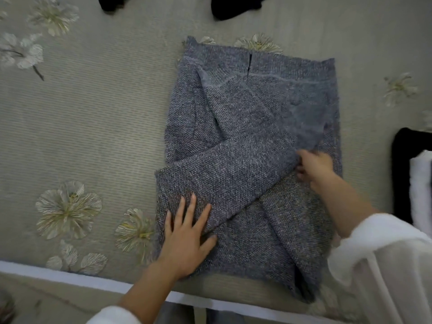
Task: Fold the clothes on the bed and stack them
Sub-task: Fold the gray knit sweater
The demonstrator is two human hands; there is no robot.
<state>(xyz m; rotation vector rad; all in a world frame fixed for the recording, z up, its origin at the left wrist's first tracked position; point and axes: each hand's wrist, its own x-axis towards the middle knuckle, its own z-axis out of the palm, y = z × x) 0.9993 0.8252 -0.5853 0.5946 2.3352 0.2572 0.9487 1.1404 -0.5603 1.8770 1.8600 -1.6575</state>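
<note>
- One grey knit sweater (245, 127) lies flat on the bed (93, 113), right of the middle, with its near hem close to the bed's front edge.
- Its side parts are folded inward and cross over the body of the garment.
- The left hand (187, 239) rests palm down on the sweater's near left corner. Its fingers are straight and spread, and they press the knit onto the bed.
- The right hand (313, 167) is at the sweater's right side, about halfway up. Its fingers are curled and pinch the edge of a folded-over layer. The hand is blurred, so the exact finger hold is unclear.
- The two hands are well apart, with the diagonal fold running between them.
- Two black garments (112, 3) lie at the far edge of the view, both cut off by the frame.
- At the right edge, one white piece (420, 195) lies on one black piece (401, 164), just beside the sweater.
- Pale embroidered flowers (67, 209) are scattered over the bed cover.
</note>
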